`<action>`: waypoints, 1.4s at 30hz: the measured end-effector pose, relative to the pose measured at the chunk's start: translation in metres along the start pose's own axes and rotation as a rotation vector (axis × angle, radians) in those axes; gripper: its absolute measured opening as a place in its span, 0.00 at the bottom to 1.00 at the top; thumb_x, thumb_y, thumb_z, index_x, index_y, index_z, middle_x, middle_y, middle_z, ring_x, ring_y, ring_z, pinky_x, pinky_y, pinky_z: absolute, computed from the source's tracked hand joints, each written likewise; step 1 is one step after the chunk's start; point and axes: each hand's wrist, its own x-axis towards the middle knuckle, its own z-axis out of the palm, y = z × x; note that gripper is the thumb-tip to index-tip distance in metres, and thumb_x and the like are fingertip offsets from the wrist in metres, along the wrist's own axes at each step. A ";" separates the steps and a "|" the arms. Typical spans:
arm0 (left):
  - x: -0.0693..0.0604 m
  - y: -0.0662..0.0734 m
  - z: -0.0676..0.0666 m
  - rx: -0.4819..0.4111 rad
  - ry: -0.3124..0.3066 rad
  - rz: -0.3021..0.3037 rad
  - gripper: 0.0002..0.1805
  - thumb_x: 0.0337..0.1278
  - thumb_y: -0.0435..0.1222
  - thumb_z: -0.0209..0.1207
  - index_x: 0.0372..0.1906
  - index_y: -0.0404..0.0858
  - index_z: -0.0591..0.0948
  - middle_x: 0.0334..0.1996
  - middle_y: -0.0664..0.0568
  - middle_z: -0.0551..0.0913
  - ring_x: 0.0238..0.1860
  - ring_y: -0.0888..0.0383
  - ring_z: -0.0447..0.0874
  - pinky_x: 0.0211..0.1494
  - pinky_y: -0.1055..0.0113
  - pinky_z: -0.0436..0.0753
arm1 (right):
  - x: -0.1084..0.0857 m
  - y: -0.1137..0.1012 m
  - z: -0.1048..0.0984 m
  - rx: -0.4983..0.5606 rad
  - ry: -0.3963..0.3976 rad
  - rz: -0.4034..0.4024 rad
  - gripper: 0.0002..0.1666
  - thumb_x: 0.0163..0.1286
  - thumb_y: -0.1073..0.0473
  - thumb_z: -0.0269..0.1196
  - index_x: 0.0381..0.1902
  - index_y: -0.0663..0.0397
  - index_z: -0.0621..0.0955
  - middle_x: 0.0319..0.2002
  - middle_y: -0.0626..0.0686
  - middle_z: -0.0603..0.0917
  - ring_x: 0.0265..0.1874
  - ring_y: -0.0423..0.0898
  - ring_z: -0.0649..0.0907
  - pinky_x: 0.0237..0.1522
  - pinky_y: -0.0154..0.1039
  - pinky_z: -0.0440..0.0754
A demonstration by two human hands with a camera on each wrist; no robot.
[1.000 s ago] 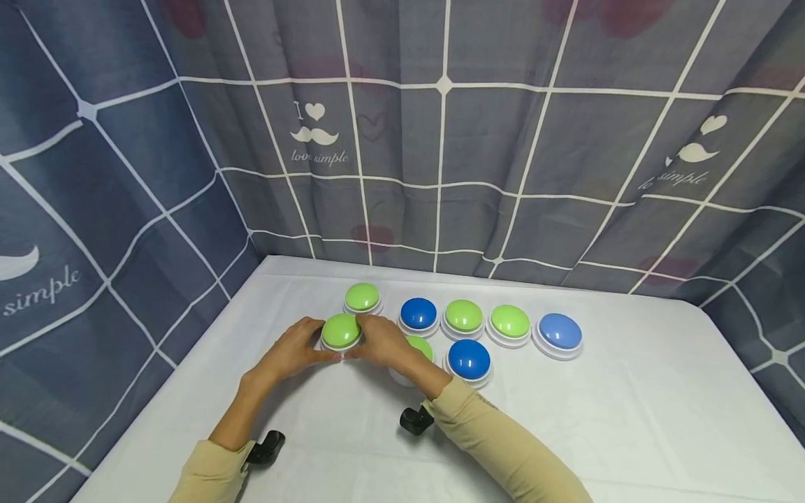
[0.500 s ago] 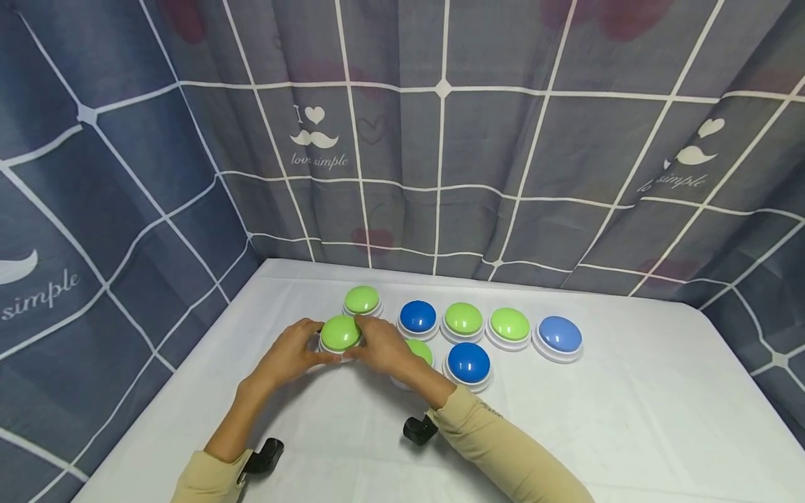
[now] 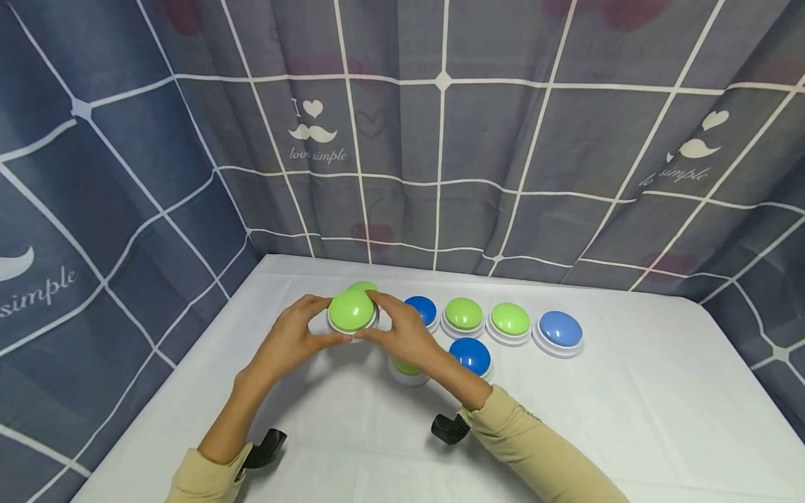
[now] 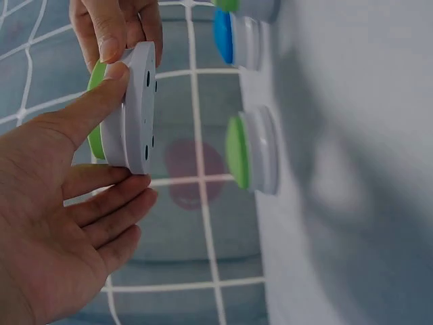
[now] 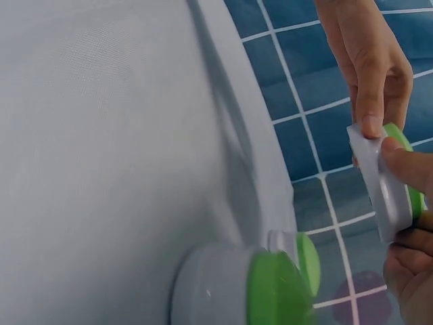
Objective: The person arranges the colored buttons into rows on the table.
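A green dome push button with a white base (image 3: 351, 311) is held up off the table between both hands. On its left side my left hand (image 3: 289, 339) grips the rim with thumb and fingers; my right hand (image 3: 405, 334) grips the opposite side. The left wrist view shows the button's white underside (image 4: 147, 118) with dark holes, standing apart from the tabletop. Behind it, mostly covered in the head view, another green button (image 3: 363, 286) sits on the table. Under my right wrist a further green button (image 3: 407, 372) is partly hidden.
To the right on the white table (image 3: 629, 419) stand a blue button (image 3: 423, 309), two green buttons (image 3: 464, 314) (image 3: 510, 319), and a lighter blue button (image 3: 561, 330). A second dark blue button (image 3: 472, 355) is nearer, beside the right forearm. A grey checked curtain (image 3: 402, 140) surrounds the table.
Both hands have raised the green button off the table and moved it slightly right and away, so it now overlaps the rear green button. The other buttons have stayed put.
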 end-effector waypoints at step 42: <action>0.083 0.149 0.158 0.177 -0.370 0.259 0.38 0.41 0.64 0.71 0.53 0.42 0.83 0.46 0.57 0.81 0.46 0.64 0.78 0.48 0.70 0.79 | -0.170 0.065 -0.154 -0.203 0.194 0.258 0.41 0.59 0.53 0.74 0.66 0.62 0.73 0.61 0.68 0.77 0.57 0.69 0.77 0.51 0.64 0.78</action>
